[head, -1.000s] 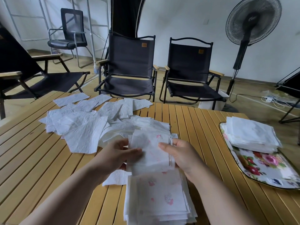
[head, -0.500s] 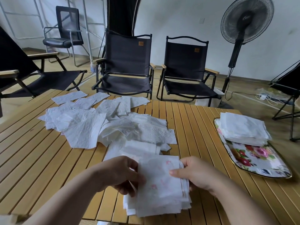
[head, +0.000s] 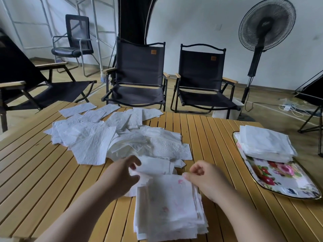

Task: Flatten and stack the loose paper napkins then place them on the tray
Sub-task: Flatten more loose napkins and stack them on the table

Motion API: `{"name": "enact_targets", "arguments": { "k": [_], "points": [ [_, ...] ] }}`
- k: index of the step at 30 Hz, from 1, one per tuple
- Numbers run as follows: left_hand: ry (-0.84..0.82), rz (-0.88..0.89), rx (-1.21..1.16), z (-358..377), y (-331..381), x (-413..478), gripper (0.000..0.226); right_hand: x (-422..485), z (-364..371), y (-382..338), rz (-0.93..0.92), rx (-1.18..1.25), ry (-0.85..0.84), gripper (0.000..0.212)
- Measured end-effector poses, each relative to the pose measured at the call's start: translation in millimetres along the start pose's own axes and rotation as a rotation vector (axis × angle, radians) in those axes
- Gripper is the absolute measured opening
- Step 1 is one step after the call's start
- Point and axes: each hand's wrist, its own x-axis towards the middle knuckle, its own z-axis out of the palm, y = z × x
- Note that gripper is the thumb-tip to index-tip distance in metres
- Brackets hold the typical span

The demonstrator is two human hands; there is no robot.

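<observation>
A neat stack of white napkins with faint pink print (head: 167, 206) lies on the wooden slat table (head: 213, 140) right in front of me. My right hand (head: 202, 180) hovers at the stack's far right corner, fingers loosely curled, one fingertip touching the top sheet. My left hand (head: 120, 177) pinches the near edge of a folded white napkin (head: 155, 165) just beyond the stack. A wide heap of loose, crumpled napkins (head: 108, 140) spreads behind it. At the right, the floral tray (head: 279, 179) carries another stack of napkins (head: 265, 144) on its far end.
Two black folding chairs (head: 139, 75) stand just past the table's far edge, with another at the left (head: 21, 81). A standing fan (head: 262, 32) and floor cables (head: 288, 107) are at the back right. Bare slats lie between the heap and the tray.
The napkin both hands held has been laid on the near stack and released. My left hand has gone forward to the folded napkin; my right hand has lifted off.
</observation>
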Motion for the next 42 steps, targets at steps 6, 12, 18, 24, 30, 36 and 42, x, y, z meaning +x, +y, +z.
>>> {"name": "enact_targets", "arguments": {
  "k": [6,12,18,24,30,36,42],
  "points": [
    [-0.009,0.125,0.157,11.0,-20.5,31.7,0.041,22.8,20.0,-10.5,-0.1,0.088,0.065,0.025],
    [0.13,0.089,-0.029,2.5,-22.7,38.2,0.005,34.9,36.1,-28.3,-0.109,0.094,-0.178,0.059],
    [0.138,0.098,-0.335,-12.4,-10.7,28.2,0.009,36.4,45.4,-38.7,-0.166,0.149,-0.044,0.018],
    [0.004,0.042,-0.716,-24.7,9.3,13.4,0.006,30.1,28.7,-42.6,-0.235,0.434,0.064,0.023],
    [0.05,0.104,-0.723,-22.7,16.7,3.0,0.011,15.7,18.0,-39.6,-0.261,0.549,0.096,0.018],
    [-0.098,-0.019,-0.962,-25.5,22.6,-3.4,0.026,1.2,-6.6,-39.3,-0.135,0.691,-0.088,0.018],
    [-0.521,-0.105,-0.82,-23.0,21.3,-11.8,0.017,-15.4,-34.7,-12.4,0.111,0.554,-0.456,0.022]
  ]
}}
